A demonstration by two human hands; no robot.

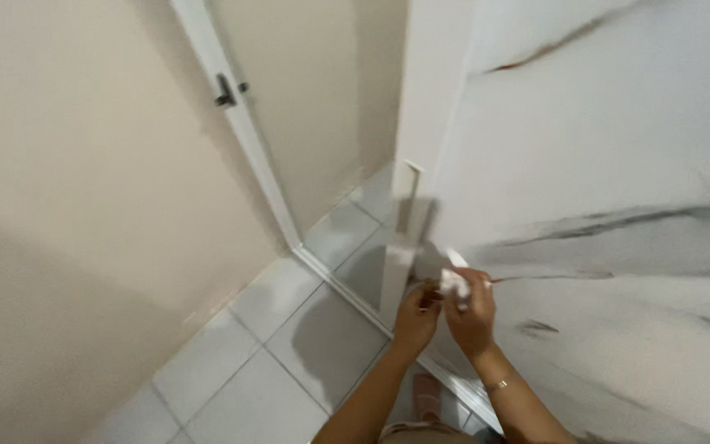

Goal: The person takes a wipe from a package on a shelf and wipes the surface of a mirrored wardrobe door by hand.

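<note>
A view from above looks down into a narrow, pale room. The floor is laid with large light grey tiles with thin dark joints. On the left rises a plain beige wall. Beyond it stands a white-framed door with a dark lever handle high on its edge. The right half of the view is filled by a white marble-look wall crossed by grey and brownish veins, and a white vertical trim strip runs down its near corner to the floor. At the bottom centre, two bare forearms reach up toward that corner. The left hand and the right hand are close together, almost touching, just in front of the marble-look wall. A small crumpled white cloth, perhaps tissue, sits at the top of the right hand, pinched in its curled fingers and lying against or just beside the wall surface. The left hand is loosely curled beside it, its fingertips near the cloth; whether it also grips the cloth cannot be told. A thin bracelet circles the right wrist. A sandalled foot shows on the tiles below the arms.
</note>
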